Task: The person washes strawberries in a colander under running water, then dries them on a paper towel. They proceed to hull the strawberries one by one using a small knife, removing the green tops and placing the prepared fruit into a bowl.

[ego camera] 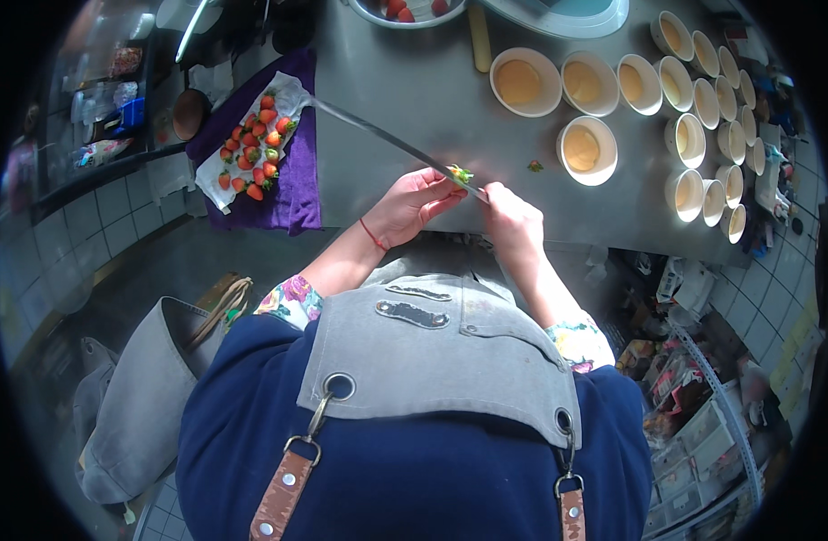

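Observation:
My left hand holds a strawberry by its sides, its green leaves showing; most of the fruit is hidden by the fingers. My right hand is closed around the near end of a long thin knife, whose blade lies across the strawberry and points up to the left. A cut strawberry top rests on the steel table. To the left, whole strawberries lie on white paper over a purple towel.
Paper cups with a pale yellow layer inside stand in rows at the right. A metal bowl with strawberries, a flat wooden stick and a white-rimmed container are at the far side. Shelving stands at lower right.

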